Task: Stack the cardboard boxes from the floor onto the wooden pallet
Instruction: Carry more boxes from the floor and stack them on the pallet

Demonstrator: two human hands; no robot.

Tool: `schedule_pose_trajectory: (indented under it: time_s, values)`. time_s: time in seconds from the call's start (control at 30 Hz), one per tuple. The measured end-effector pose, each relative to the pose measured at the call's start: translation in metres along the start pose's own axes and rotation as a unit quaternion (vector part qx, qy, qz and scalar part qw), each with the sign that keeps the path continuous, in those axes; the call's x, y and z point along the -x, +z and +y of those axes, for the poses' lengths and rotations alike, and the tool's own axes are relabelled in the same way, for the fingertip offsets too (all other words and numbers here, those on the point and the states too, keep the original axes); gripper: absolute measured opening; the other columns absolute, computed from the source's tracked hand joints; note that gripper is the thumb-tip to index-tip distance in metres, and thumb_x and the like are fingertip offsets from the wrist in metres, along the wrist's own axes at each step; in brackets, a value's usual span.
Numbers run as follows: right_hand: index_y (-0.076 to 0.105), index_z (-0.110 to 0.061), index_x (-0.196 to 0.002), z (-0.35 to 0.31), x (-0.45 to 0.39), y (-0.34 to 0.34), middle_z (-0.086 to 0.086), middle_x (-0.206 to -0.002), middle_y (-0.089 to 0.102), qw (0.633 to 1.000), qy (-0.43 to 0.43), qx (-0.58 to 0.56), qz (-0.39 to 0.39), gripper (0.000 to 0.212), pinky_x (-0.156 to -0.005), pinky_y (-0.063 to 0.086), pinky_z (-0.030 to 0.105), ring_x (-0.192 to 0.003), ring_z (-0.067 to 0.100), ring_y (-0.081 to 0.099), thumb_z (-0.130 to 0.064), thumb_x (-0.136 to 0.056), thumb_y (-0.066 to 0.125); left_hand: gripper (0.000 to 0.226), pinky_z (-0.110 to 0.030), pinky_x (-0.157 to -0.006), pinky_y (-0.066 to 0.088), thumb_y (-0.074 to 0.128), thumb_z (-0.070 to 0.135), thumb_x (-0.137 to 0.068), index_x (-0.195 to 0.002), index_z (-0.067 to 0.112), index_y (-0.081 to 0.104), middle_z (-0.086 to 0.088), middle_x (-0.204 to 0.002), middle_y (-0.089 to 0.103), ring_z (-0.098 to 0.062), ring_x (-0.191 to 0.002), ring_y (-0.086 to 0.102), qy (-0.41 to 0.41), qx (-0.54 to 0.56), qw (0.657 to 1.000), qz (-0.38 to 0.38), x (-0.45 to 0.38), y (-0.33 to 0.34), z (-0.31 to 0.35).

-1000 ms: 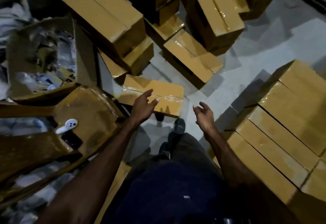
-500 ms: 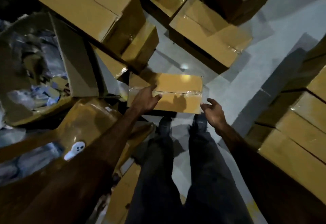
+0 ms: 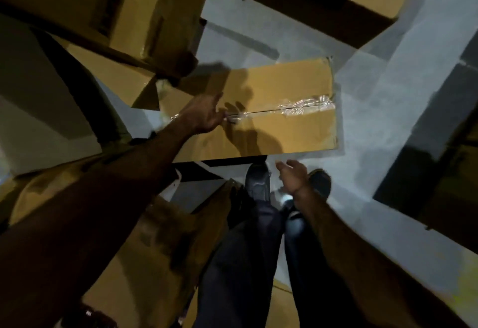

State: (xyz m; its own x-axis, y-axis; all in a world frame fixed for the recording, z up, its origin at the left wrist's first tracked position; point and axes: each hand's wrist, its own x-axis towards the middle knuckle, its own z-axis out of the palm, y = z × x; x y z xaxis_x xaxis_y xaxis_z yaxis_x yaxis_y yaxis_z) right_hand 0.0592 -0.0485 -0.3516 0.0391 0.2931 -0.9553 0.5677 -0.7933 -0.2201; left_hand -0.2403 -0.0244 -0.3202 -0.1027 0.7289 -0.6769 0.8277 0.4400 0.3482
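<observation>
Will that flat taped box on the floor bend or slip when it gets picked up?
The taped box looks stiff: flat top, straight edges, so it probably won't bend. Its shiny tape may feel slippery. It's wide, so two hands likely work best.

Dim scene, lit from above: the taped box is the brightest patch, its tape glaring white. Hard hand shadows fall on its top. Around the box everything darkens, smeared by motion blur and wide-angle bending.
</observation>
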Motion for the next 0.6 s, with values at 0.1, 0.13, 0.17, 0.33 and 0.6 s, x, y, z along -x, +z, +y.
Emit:
schedule_pose_trajectory:
  time_s: [0.1,0.13,0.17,0.33,0.6]
  values:
    - [0.065,-0.004,-0.124,0.009,-0.042,0.036,0.012,-0.106,0.067,0.985,0.072,-0.155,-0.033,0.039,-0.072,0.053,0.038,-0.086,0.027,0.065,-0.036,-0.103,0.065,0.087,-0.054,-0.099,0.049,0.038,0.074,-0.095,-0.145,0.004,0.052,-0.025,-0.132,0.063,-0.046,-0.119,0.059,0.039,-0.004,0.998,0.040,-0.058,0.016,-0.034]
    - [0.066,-0.006,-0.118,0.009,-0.053,0.046,0.011,-0.097,0.067,0.977,0.081,-0.191,-0.045,0.034,-0.063,0.052,0.034,-0.077,0.024,0.064,-0.036,-0.102,0.064,0.088,-0.054,-0.101,0.050,0.040,0.075,-0.092,-0.149,0.008,0.048,-0.023,-0.135,0.062,-0.045,-0.122,0.058,0.040,-0.011,0.998,0.050,-0.073,0.018,-0.040]
    - [0.066,-0.010,-0.115,0.005,-0.062,0.056,0.009,-0.093,0.068,0.970,0.083,-0.220,-0.064,0.030,-0.058,0.052,0.031,-0.074,0.022,0.065,-0.037,-0.102,0.063,0.090,-0.055,-0.104,0.049,0.044,0.073,-0.089,-0.153,0.010,0.044,-0.023,-0.140,0.059,-0.044,-0.126,0.057,0.030,-0.015,0.998,0.051,-0.084,0.018,-0.040]
    - [0.059,-0.027,-0.132,-0.021,-0.080,0.075,0.002,-0.131,0.054,0.932,0.099,-0.335,-0.099,0.031,-0.083,0.061,0.045,-0.112,0.029,0.056,-0.039,-0.104,0.058,0.093,-0.056,-0.110,0.046,0.059,0.065,-0.080,-0.158,0.018,0.039,-0.023,-0.144,0.051,-0.046,-0.129,0.051,-0.037,-0.030,0.997,0.066,-0.105,0.009,-0.023]
    - [0.062,-0.029,-0.125,-0.018,-0.050,0.028,-0.001,-0.124,0.058,0.916,0.098,-0.386,-0.034,0.022,-0.099,0.051,0.054,-0.125,0.029,0.054,-0.028,-0.106,0.050,0.079,-0.044,-0.107,0.045,0.047,0.076,-0.081,-0.135,0.022,0.067,-0.013,-0.133,0.065,-0.035,-0.128,0.052,0.004,-0.042,0.998,-0.037,-0.084,-0.002,0.040]
